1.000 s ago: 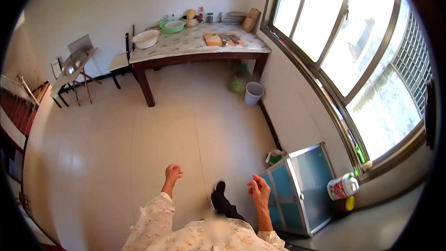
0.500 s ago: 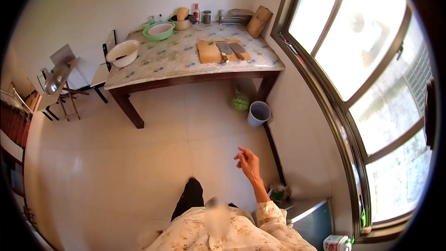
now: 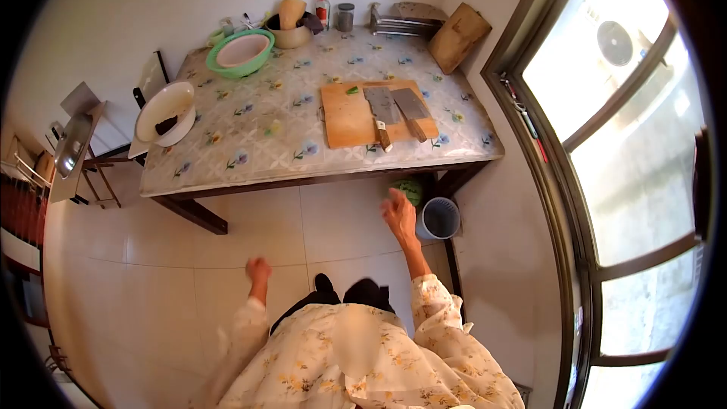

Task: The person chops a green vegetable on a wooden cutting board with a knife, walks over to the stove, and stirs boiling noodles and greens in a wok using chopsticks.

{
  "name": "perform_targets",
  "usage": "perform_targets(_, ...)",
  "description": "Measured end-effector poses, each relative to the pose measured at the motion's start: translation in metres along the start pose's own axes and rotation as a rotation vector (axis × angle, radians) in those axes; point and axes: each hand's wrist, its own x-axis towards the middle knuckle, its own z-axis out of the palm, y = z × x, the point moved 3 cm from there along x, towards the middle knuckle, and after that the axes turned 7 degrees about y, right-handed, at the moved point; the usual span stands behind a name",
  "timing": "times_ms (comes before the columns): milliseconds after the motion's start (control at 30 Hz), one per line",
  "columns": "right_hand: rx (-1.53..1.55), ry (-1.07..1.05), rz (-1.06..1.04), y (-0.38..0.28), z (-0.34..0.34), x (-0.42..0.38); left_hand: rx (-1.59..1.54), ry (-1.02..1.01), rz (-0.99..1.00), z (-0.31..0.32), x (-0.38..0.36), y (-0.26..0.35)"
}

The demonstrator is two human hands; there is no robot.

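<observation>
My right hand (image 3: 399, 214) hangs in the air in front of the table edge, near the watermelon (image 3: 410, 191) and the grey-blue bin (image 3: 438, 219) beneath. Its fingers are loosely bent, with nothing seen in them. Low on the left, my left hand (image 3: 259, 267) is over the floor, small and smeared by motion; its fingers cannot be made out. On the table (image 3: 250, 159) lies a wooden cutting board (image 3: 347, 117) bearing two cleavers, the left cleaver (image 3: 379, 104) and the right cleaver (image 3: 410, 104), handles toward me. A green scrap (image 3: 352, 91) sits beside them.
A white basin (image 3: 179, 98) with a dark item is at the table's left corner. Behind stand green and pink basins (image 3: 241, 66), a pot (image 3: 288, 35), a red-capped bottle (image 3: 322, 11), a jar (image 3: 345, 18), a rack (image 3: 409, 23) and a leaning board (image 3: 459, 38). The window is right.
The table has come closer as I moved forward. My left hand has come into view at the lower left. My right hand is now higher, near the bin and watermelon.
</observation>
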Motion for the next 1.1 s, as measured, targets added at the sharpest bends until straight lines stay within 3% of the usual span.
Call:
perform_targets(67,-0.269,0.187,-0.253,-0.002,0.010,0.049,-0.073,-0.014,0.396,0.083,0.054,0.094)
perform_targets(133,-0.248,0.198,-0.217,0.004,0.024,0.099,-0.221,-0.156,0.544,0.141,0.045,0.223)
perform_targets(200,-0.227,0.201,-0.195,0.007,0.038,0.156,-0.265,-0.267,0.510,0.209,0.062,0.302)
perform_targets(267,-0.456,0.298,-0.392,-0.009,0.048,0.214,-0.326,-0.340,0.563,0.257,0.072,0.383)
perform_targets(333,-0.535,0.198,-0.345,-0.003,0.059,0.256,-0.296,-0.311,0.464,0.292,0.068,0.437)
perform_targets(467,-0.665,-0.061,-0.162,0.048,0.091,0.287,-0.102,-0.260,0.409,0.393,0.114,0.428)
perform_targets(533,-0.684,-0.158,-0.112,0.058,0.094,0.288,0.275,-0.023,0.873,0.399,0.100,0.463)
perform_targets(667,-0.740,-0.181,0.022,0.063,0.096,0.298,0.328,-0.111,0.780,0.434,0.122,0.478)
perform_targets(733,-0.611,-0.065,-0.029,0.069,0.085,0.294,0.386,-0.129,0.897,0.441,0.128,0.474)
perform_targets(833,-0.383,0.037,-0.033,0.057,0.059,0.304,0.226,-0.244,0.848,0.442,0.135,0.468)
perform_targets(867,-0.271,0.062,0.102,0.035,0.047,0.310,0.226,-0.259,0.841,0.440,0.133,0.465)
perform_targets(933,-0.194,0.036,0.134,0.001,0.030,0.317,0.178,-0.425,0.610,0.427,0.123,0.449)
perform_targets(1033,-0.091,0.019,0.128,-0.019,0.020,0.323,0.188,-0.458,0.571,0.397,0.090,0.435)
perform_targets(1100,-0.247,-0.113,0.092,-0.017,0.024,0.325,0.159,-0.416,0.593,0.389,0.085,0.410)
